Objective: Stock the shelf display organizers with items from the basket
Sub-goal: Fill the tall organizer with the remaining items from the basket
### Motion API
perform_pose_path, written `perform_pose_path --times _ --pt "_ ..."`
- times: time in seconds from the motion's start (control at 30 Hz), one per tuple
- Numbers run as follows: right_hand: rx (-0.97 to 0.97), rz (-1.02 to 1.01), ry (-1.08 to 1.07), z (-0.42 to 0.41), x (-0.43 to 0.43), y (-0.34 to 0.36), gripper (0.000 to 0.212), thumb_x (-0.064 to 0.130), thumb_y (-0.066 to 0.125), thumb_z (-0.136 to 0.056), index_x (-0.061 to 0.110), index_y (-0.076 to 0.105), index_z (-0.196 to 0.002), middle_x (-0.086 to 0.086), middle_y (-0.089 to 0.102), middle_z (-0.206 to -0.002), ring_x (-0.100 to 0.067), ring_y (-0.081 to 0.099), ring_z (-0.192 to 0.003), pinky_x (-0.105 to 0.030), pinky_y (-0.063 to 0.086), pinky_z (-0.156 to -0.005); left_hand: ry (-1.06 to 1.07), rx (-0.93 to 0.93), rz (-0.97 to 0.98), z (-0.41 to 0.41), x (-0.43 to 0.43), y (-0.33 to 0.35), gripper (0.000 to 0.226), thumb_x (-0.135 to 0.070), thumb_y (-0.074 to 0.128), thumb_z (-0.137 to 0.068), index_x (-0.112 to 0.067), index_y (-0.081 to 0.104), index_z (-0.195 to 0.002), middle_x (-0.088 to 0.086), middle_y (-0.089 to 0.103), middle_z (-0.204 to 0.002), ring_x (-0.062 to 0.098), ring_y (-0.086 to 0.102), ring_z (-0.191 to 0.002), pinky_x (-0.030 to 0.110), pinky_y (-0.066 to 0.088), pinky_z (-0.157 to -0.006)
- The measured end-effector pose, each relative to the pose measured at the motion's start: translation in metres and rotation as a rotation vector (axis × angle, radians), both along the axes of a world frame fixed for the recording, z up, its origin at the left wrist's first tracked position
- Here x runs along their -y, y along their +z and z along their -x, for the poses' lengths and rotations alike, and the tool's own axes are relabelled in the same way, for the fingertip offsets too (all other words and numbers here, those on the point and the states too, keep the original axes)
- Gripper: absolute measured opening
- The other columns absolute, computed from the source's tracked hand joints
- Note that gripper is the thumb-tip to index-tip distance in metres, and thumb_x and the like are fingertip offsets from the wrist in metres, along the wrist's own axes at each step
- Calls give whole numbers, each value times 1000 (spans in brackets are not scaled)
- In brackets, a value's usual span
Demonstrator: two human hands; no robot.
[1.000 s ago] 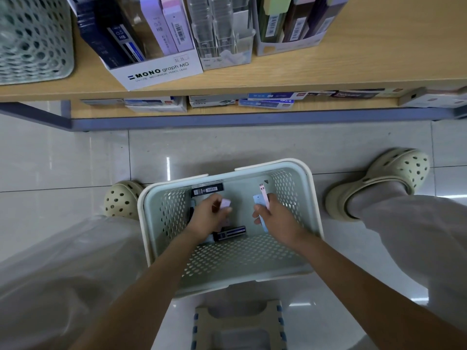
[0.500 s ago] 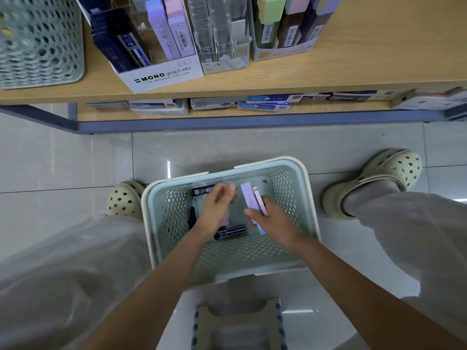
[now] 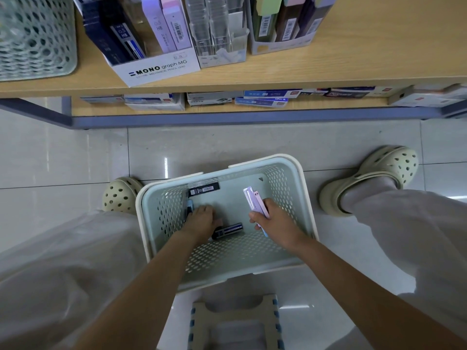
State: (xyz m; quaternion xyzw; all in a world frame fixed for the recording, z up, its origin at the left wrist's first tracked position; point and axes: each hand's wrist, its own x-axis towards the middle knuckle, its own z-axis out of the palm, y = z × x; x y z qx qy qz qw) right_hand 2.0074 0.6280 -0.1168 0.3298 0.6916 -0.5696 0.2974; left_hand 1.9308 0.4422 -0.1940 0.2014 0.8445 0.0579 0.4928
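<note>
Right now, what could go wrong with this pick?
1. The right hand pinches several pastel cases, fanned out, by their lower ends; one may slip out on the lift.
2. The left hand covers whatever it reaches for by the wall of the basket; its grip is unseen, and it may drag the dark case beside it.

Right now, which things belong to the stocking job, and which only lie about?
Job: basket; pastel cases in the right hand; two black cases on the basket floor; MONO display box.
Lying about: stool; mesh basket on the shelf; boxes on the lower shelf.
</note>
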Motion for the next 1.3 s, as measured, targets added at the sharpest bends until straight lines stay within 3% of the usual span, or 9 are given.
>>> perform_pose_path --times 0.2,0.3,0.43,0.5,0.6,0.7,0.93,1.13,1.3 --pt "-6 2 -10 1 0 4 16 20 52 -95 10 47 -105 -8 63 -95 -16 58 -70 -33 47 -71 -28 -7 -69 -6 9 -6 27 -29 47 -97 -7 53 -112 13 51 -122 26 47 -113 31 35 -91" --pt "-33 -54 6 3 -1 7 18 21 51 -95 7 48 -106 -9 61 -96 -20 63 -75 -34 47 -72 245 58 -222 -8 4 7 7 -22 44 -99 -15 45 -97 3 59 -101 15 54 -89 26 40 -77" --pt "-53 -100 7 6 -2 13 19 20 49 -96 3 49 -106 -14 60 -93 -28 65 -82 -34 46 -71 645 107 -432 -12 -24 35 13 -23 35 -101 -19 35 -89 -1 48 -74 14 45 -61 35 45 -58" --pt "-61 -106 25 6 -3 14 19 23 50 -95 5 49 -100 -17 61 -91 -35 64 -86 -41 48 -77 897 187 -504 -12 -46 56 15 -19 34 -102 -15 33 -87 3 42 -68 14 40 -55 27 42 -50" --pt "-111 -58 38 6 -2 25 13 20 51 -95 7 53 -96 -10 63 -87 -28 64 -77 -36 49 -74 1111 354 -600 -14 -69 86 16 -24 43 -100 -10 41 -93 4 47 -71 14 46 -61 16 44 -49" --pt "-173 43 -12 3 0 40 14 14 51 -96 6 57 -105 -3 66 -84 -14 66 -63 -26 52 -63 1127 355 -674 -18 -77 100 8 -19 53 -95 -12 52 -93 2 56 -79 8 53 -64 15 46 -54" --pt "-199 78 -1 -1 -1 64 15 18 49 -97 18 61 -88 8 65 -73 2 64 -58 -20 48 -61 1190 336 -758 -27 -70 125 8 -17 54 -94 -12 56 -87 6 59 -75 14 46 -56 31 39 -57" --pt "-96 202 -35 -1 5 87 17 12 43 -99 8 51 -114 0 55 -83 -14 60 -65 -19 53 -56 1307 219 -734 -20 -69 150 11 -22 45 -98 -12 48 -100 2 56 -84 12 51 -71 25 41 -60" --pt "-224 65 -49 0 6 105 29 5 49 -95 -6 45 -122 -10 61 -87 -13 64 -58 -21 55 -57 1260 227 -787 -20 -66 172 17 -22 41 -100 -12 50 -109 8 59 -99 20 56 -84 26 45 -64"
